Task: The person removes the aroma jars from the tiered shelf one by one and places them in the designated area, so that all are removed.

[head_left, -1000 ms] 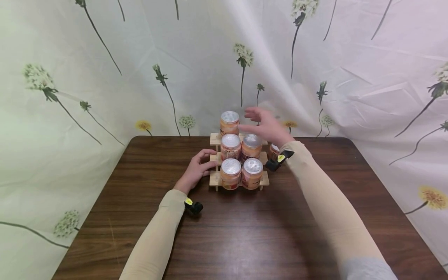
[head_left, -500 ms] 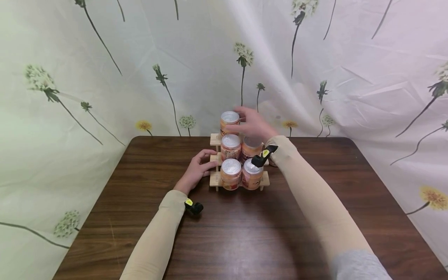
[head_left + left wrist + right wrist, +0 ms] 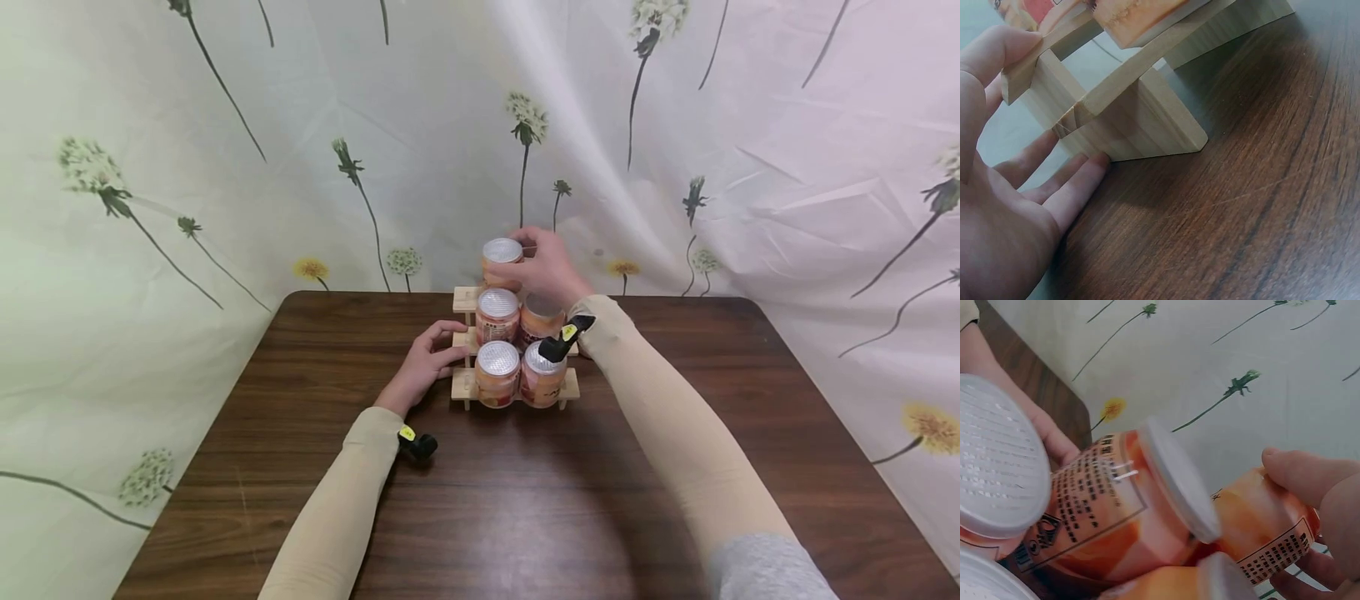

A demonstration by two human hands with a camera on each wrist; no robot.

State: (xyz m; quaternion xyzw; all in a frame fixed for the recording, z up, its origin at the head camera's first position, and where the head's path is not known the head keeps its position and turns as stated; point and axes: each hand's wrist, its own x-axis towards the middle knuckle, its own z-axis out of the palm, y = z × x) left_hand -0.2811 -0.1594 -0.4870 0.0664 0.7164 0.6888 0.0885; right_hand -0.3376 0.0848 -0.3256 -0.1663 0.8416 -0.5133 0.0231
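Observation:
A three-step wooden rack (image 3: 466, 382) stands on the table, bearing orange-labelled fruit cans with ribbed, pale lids. On the top step, my right hand (image 3: 546, 268) holds a fruit can (image 3: 501, 252), thumb at its front and fingers behind. In the right wrist view that can (image 3: 1260, 528) lies between thumb and fingers. Two cans, a left one (image 3: 498, 317) and a right one (image 3: 542, 321), fill the middle step. Another pair, left (image 3: 498, 375) and right (image 3: 542, 385), sits on the bottom step. My left hand (image 3: 420, 367) grips the rack's left side, its thumb (image 3: 1019, 44) against a plank.
The dark wooden table (image 3: 495, 500) extends around the rack. Behind its back edge hangs a pale cloth (image 3: 442, 167) printed with dandelions. My right wrist mostly covers one more can beside the rack's right side.
My right hand has come leftward to the top-step can and taken hold of it. That can has shifted slightly right. My left hand stays on the rack.

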